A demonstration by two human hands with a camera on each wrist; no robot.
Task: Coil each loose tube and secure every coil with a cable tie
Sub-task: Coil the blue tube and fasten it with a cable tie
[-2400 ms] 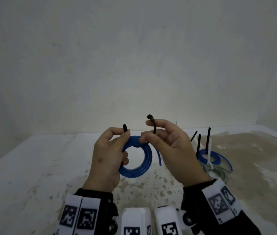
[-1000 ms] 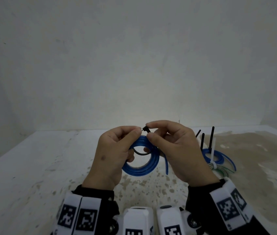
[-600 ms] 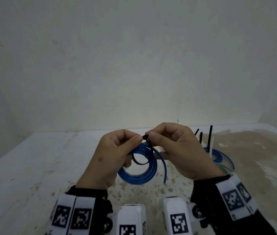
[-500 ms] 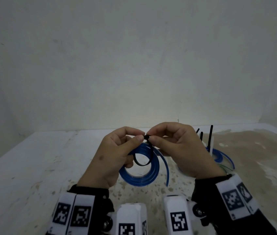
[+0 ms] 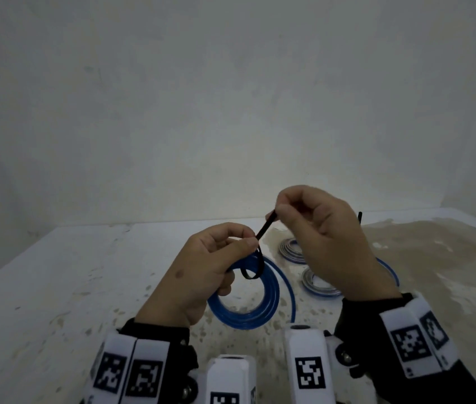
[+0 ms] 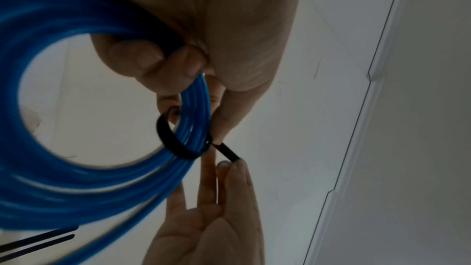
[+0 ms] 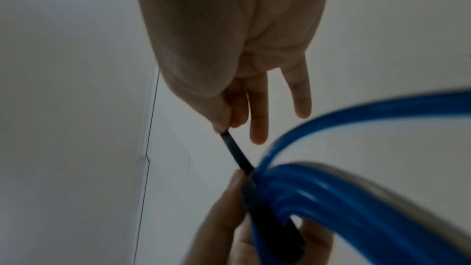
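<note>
A blue tube coil [image 5: 252,312] [image 6: 63,184] [image 7: 344,198] hangs above the white table [image 5: 56,287], gripped at its top by my left hand [image 5: 216,258] [image 6: 178,63]. A black cable tie [image 5: 252,272] [image 6: 175,144] loops loosely round the coil's strands. Its tail [image 5: 266,227] [image 7: 235,151] runs up and right from the left thumb. My right hand [image 5: 282,212] [image 7: 224,122] pinches that tail between thumb and forefinger, with the other fingers straighter.
Tied coils lie on the table behind the right hand: two grey-blue ones [image 5: 292,252] [image 5: 315,285] and a blue one [image 5: 388,272]. A black tie tail [image 5: 359,218] sticks up beyond the right hand. A plain wall stands behind the table.
The tie's ends were brought together at the top of the coil and joined. My right hand has since risen up and right with the tail, and the loop round the coil has shrunk.
</note>
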